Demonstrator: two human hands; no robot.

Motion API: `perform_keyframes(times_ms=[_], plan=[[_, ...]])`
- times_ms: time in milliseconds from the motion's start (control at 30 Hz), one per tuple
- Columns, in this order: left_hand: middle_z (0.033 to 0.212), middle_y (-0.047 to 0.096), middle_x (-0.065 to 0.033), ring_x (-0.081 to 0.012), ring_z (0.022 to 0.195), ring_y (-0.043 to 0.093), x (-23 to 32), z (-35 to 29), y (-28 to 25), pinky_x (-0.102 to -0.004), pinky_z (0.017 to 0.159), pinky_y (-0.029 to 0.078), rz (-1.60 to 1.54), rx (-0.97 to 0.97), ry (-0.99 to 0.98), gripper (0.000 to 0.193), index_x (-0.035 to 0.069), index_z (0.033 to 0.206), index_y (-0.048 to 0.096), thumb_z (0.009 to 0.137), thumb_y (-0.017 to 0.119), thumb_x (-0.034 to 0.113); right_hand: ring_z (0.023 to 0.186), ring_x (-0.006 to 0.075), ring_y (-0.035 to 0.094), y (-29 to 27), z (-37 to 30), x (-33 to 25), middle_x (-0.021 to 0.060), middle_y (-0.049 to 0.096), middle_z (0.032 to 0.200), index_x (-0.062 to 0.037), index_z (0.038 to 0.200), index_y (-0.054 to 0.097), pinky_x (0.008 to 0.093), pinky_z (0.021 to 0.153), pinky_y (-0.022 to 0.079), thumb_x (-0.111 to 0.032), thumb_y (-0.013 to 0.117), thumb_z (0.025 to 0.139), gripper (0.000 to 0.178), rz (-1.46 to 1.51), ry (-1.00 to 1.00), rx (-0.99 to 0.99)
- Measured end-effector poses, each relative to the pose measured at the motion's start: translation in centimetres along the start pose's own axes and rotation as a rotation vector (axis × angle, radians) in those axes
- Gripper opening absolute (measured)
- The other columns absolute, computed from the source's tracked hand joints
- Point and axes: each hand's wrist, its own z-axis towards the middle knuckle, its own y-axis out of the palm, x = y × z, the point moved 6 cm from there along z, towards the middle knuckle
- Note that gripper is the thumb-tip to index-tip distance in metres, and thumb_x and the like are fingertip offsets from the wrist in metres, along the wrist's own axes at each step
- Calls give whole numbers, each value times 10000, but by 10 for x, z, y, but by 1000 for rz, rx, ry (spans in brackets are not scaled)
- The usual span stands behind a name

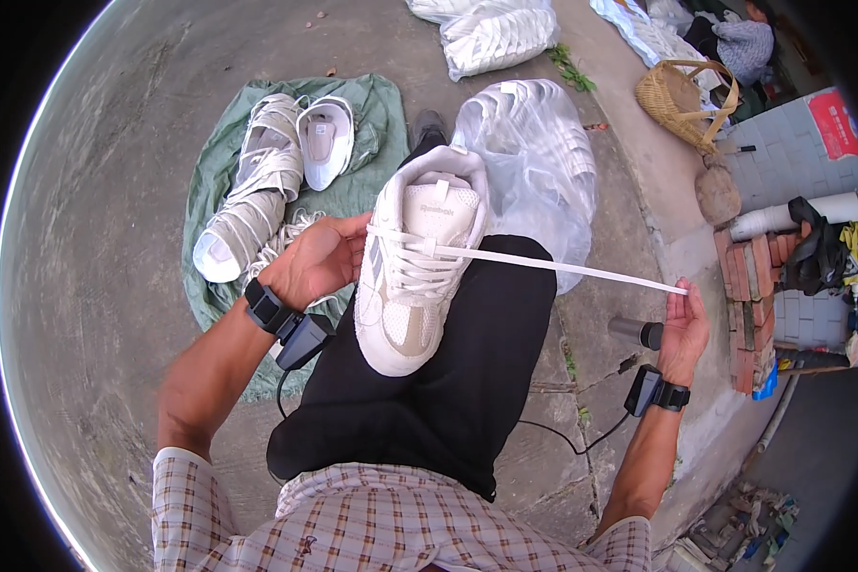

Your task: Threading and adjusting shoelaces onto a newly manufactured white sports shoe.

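A white and beige sneaker (418,315) rests on my black-trousered lap, toe toward me, with laces threaded through its upper rows. My left hand (322,262) grips its left side; some fingertips are hidden along the shoe's edge. From the tongue, a flat white shoelace (562,267) stretches taut to the right. My right hand (684,324) is far out at that side, pinching the lace's end between thumb and fingers.
On a green sheet (210,162) at left lie several lace-wrapped shoes (243,224) and a loose shoe (325,143). Clear plastic bags of shoes (524,143) stand ahead. At right are a dark cylinder (636,332), stacked bricks (751,305) and a wicker basket (672,100). Another person (742,48) sits far right.
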Motion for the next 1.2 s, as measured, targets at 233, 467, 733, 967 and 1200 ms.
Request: perform_keyframes(times_ms=[233, 467, 733, 967, 1200], plan=[[1058, 670, -30, -146, 941, 602, 27, -25, -38, -363, 899, 491, -220, 276, 217, 194, 80, 1143, 613, 1061, 562, 248, 1110, 252, 677, -81, 48, -16, 201, 671, 1177, 124, 1222, 579, 343, 988, 573, -19, 553, 1020, 248, 167, 18, 121], [1085, 712, -61, -179, 976, 664, 84, -99, -123, -361, 925, 530, -524, 406, 630, 218, 46, 1151, 611, 1099, 468, 203, 839, 160, 639, -8, -1, -9, 155, 691, 1089, 92, 1245, 596, 257, 767, 529, -82, 646, 999, 305, 131, 49, -180], [970, 713, -108, -195, 840, 682, 119, -198, -282, -330, 802, 572, -766, 504, 792, 239, -10, 1103, 632, 1094, 456, 152, 665, 227, 635, 219, -173, 7, 123, 666, 803, 19, 958, 720, 339, 612, 485, -12, 708, 892, 74, -724, -793, -839], [784, 612, -51, -128, 634, 538, 99, -221, -295, -259, 583, 480, -901, 459, 783, 274, -43, 1057, 659, 1092, 454, 135, 663, 326, 584, 249, -212, 36, 120, 543, 725, 5, 762, 613, 432, 599, 455, 19, 692, 759, 80, -914, -1086, -1142], [765, 558, -26, -101, 583, 430, 103, -217, -288, -244, 505, 370, -868, 323, 746, 244, -40, 1126, 659, 1082, 474, 114, 648, 340, 561, 251, -216, 36, 130, 509, 707, 7, 681, 503, 449, 599, 444, 20, 685, 737, 191, -937, -1028, -1191]])
